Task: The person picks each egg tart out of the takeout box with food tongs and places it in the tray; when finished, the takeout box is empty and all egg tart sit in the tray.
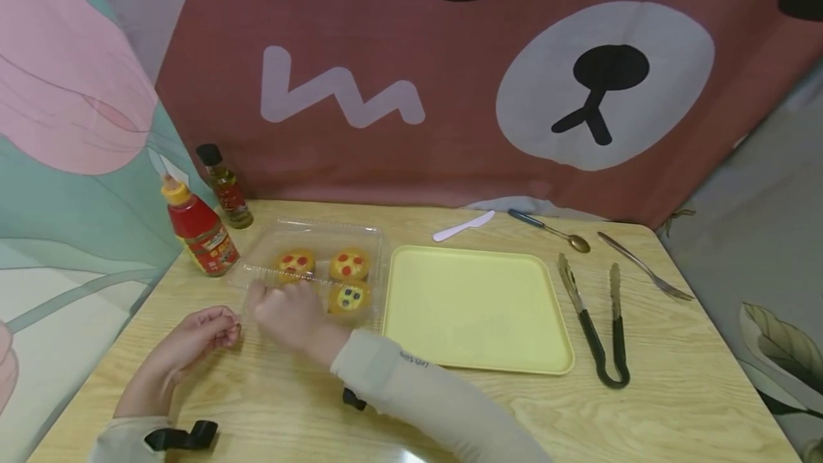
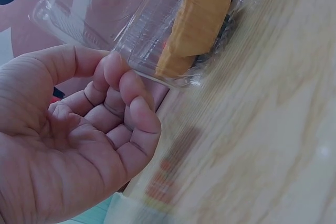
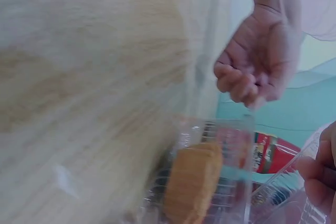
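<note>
A clear plastic container (image 1: 379,263) with a hinged lid stands on the table, its lid partly raised. Through the plastic I see small pizzas: two with red toppings (image 1: 349,264) at the back and one with dark toppings (image 1: 350,296) in front. My right hand (image 1: 292,313) grips the lid's edge near its left end and covers part of the container. At the front left corner, my left hand (image 1: 202,334) pinches the rim between thumb and curled fingers. In the left wrist view, the left fingertips (image 2: 116,66) meet at that corner, beside a pizza's orange-brown side (image 2: 197,22).
Right of the container lies a yellow tray (image 1: 476,309). Beyond it are tongs (image 1: 601,356), a fork (image 1: 643,266), a spoon (image 1: 553,229) and a pink knife (image 1: 464,226). A red sauce bottle (image 1: 204,234) and a smaller oil bottle (image 1: 228,191) stand back left.
</note>
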Demonstrator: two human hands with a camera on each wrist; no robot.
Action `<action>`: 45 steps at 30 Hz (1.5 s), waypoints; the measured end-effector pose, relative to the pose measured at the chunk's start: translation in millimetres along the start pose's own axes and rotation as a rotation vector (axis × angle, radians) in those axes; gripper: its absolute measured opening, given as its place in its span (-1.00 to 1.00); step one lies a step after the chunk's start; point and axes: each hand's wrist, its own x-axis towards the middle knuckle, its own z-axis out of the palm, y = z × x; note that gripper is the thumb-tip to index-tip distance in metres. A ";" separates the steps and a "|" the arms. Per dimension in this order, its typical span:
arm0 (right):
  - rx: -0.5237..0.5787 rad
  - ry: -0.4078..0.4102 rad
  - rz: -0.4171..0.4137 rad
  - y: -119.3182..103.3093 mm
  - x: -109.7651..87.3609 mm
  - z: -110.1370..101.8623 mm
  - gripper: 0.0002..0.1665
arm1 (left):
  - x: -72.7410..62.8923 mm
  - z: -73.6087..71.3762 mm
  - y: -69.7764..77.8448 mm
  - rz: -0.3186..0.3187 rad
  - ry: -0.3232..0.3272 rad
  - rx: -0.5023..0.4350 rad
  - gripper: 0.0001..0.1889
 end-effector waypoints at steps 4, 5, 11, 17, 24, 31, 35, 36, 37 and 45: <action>-0.008 -0.002 0.027 7.5 6.6 -6.5 -0.67 | 0.2 -0.3 1.8 -0.021 0.025 0.051 -0.74; -0.014 -0.003 0.028 9.7 7.9 -8.0 -0.67 | 0.3 -0.4 2.3 -0.020 0.027 0.067 -0.75; 0.002 0.030 0.057 25.7 18.0 -18.2 -0.70 | 0.5 0.6 6.5 -0.044 0.041 0.133 -0.76; 0.047 -0.016 0.028 39.3 27.6 -25.4 -0.74 | -2.0 2.6 9.4 -0.089 0.074 0.154 -0.78; -0.035 0.026 0.061 44.9 31.2 -23.7 -0.67 | -1.8 4.6 7.9 -0.061 0.051 0.122 -0.73; -0.070 0.082 0.178 63.0 31.6 -23.5 -0.66 | -2.3 2.8 7.0 -0.066 0.039 0.109 -0.74; 0.006 0.008 0.240 83.2 28.6 -29.7 -0.76 | -2.5 1.2 6.3 -0.067 0.028 0.102 -0.74; 0.026 0.001 0.266 88.7 27.2 -30.9 -0.77 | -2.8 1.0 6.5 -0.067 0.027 0.099 -0.75; 0.052 0.004 0.295 94.3 25.6 -31.3 -0.78 | -3.1 1.0 6.5 -0.067 0.025 0.094 -0.75; 0.508 0.036 0.613 142.6 4.1 -30.9 -0.85 | -2.6 1.4 6.2 -0.066 -0.002 0.062 -0.74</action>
